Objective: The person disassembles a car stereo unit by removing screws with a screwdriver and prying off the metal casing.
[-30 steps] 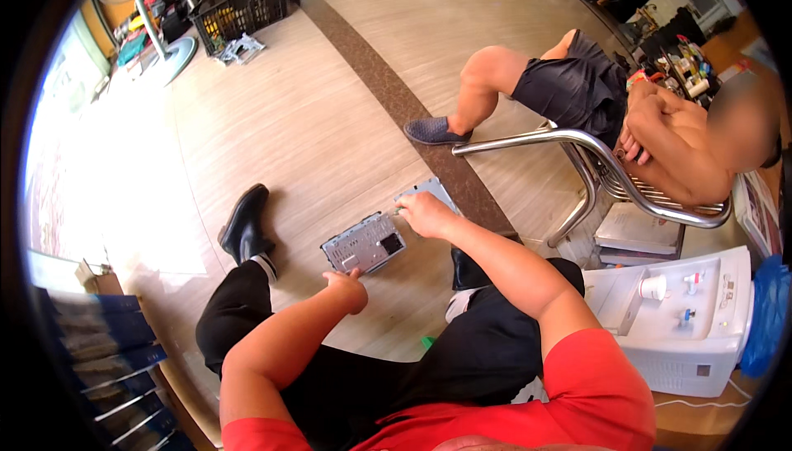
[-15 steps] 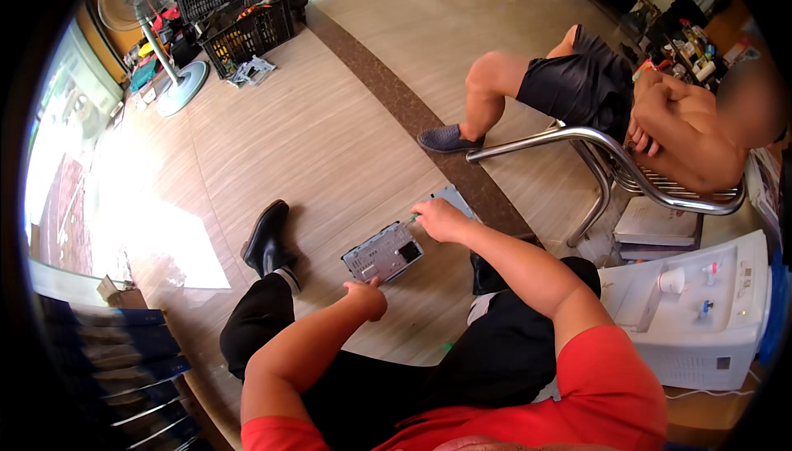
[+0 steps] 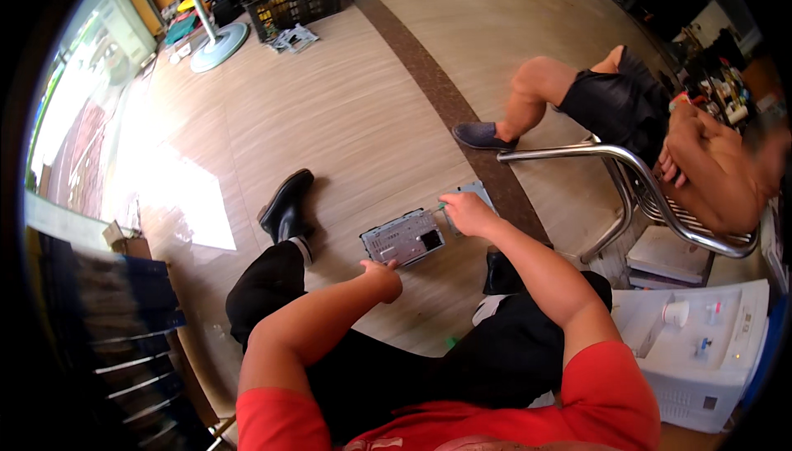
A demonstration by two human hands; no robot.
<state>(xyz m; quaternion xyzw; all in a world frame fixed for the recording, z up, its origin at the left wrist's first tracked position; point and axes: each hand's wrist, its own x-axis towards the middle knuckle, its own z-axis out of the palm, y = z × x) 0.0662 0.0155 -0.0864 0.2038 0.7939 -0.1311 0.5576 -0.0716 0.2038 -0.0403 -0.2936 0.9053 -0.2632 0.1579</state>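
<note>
While hands [image 3: 429, 245] cover metal chassis [image 3: 402, 236] edges

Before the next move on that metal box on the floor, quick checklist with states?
1. Metal box flat on the floor: ok.
2. Left hand at the box's near edge: ok, touching it.
3. Right hand at the box's right end, gripping a thin tool: ok; tool tip cannot tell.
4. Grey panel behind the right hand, apart from the box: ok.
5. Black shoe not touching the box: ok.
6. Seated person's foot away from the box: ok.
</note>
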